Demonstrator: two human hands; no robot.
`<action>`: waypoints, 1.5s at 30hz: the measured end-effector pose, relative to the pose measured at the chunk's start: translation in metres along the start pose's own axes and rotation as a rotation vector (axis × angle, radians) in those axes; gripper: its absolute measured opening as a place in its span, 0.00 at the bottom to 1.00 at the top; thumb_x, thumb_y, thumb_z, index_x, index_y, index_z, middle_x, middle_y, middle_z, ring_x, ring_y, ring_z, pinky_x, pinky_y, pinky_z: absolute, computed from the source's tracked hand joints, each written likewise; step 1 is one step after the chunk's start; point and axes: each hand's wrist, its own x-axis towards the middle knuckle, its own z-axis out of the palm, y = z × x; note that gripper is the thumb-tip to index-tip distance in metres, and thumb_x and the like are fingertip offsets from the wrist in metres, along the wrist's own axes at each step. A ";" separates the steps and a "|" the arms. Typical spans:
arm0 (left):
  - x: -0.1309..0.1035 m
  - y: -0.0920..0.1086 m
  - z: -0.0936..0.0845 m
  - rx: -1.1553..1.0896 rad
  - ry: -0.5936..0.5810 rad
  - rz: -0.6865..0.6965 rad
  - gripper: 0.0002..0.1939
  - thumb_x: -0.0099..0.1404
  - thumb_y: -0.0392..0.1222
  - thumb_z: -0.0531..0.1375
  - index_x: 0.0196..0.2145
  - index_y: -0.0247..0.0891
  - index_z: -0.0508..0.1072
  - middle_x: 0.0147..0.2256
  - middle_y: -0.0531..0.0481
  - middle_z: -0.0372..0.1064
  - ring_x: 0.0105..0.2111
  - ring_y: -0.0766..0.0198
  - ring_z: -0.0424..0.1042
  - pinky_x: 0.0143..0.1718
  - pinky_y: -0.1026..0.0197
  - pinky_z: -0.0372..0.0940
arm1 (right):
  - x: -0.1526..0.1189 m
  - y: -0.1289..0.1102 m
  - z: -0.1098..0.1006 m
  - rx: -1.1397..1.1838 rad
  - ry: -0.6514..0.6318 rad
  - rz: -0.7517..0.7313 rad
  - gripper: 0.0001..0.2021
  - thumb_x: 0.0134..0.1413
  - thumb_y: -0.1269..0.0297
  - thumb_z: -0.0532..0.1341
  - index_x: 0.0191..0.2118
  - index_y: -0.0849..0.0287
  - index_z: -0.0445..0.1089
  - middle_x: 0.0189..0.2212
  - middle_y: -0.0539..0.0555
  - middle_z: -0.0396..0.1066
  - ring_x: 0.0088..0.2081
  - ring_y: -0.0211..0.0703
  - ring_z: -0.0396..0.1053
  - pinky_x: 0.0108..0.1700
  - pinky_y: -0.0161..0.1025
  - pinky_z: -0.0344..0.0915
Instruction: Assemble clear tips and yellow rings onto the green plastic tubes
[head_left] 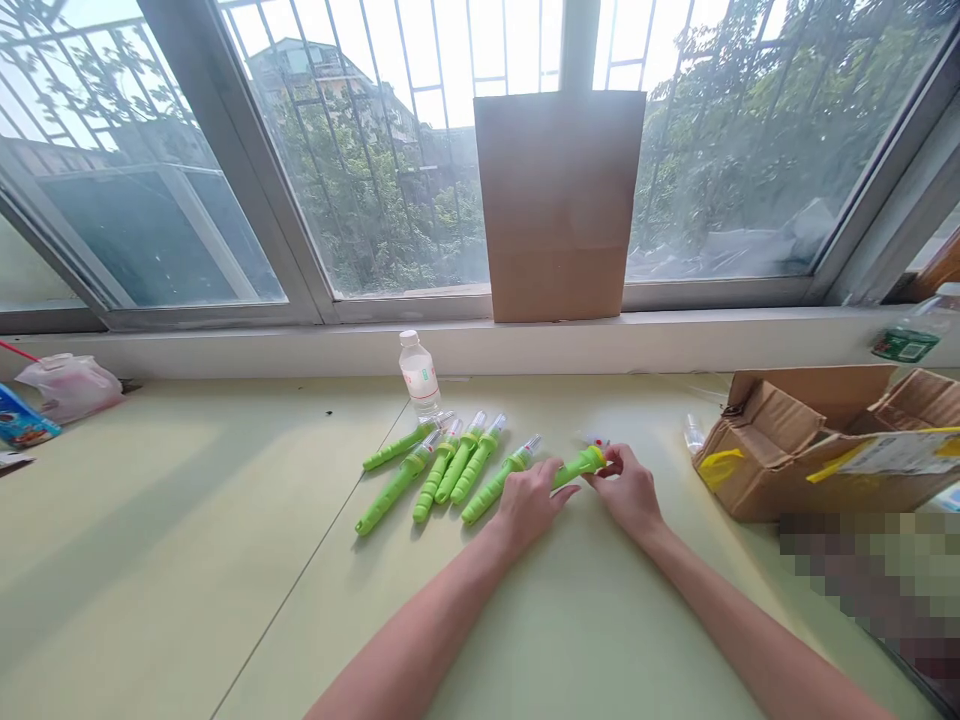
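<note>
A green ribbed stick (577, 468) with a yellowish collar at its far end is in my left hand (527, 498), whose fingers wrap its handle. My right hand (628, 492) is closed at the collar end, its fingertips touching there. Just behind these fingers lies a clear piece (595, 440) with a red spot; whether it is joined to the stick I cannot tell. Left of my hands, several similar green sticks with clear tips lie on the table, the nearest green stick (495, 488) right beside my left hand.
A clear water bottle (420, 378) stands behind the sticks. At the right are an open cardboard box (817, 450), a small clear piece (693, 433) and a green-labelled bottle (911, 330). A cardboard sheet (559, 210) leans on the window; a pinkish bag (71, 385) lies far left.
</note>
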 end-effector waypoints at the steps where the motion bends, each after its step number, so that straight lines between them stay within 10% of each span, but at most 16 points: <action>1: 0.000 0.000 -0.001 0.013 0.002 0.015 0.11 0.66 0.48 0.59 0.43 0.42 0.70 0.36 0.51 0.74 0.29 0.63 0.73 0.25 0.62 0.62 | 0.000 0.000 0.000 0.000 0.010 0.009 0.16 0.43 0.52 0.65 0.33 0.52 0.61 0.30 0.49 0.73 0.29 0.46 0.75 0.29 0.39 0.68; 45: 0.000 0.006 -0.001 -0.010 0.077 0.032 0.10 0.68 0.48 0.55 0.37 0.40 0.72 0.30 0.49 0.74 0.30 0.61 0.74 0.30 0.61 0.65 | -0.002 -0.001 -0.003 -0.028 -0.001 -0.034 0.16 0.48 0.52 0.61 0.38 0.53 0.58 0.29 0.51 0.72 0.28 0.46 0.73 0.28 0.40 0.69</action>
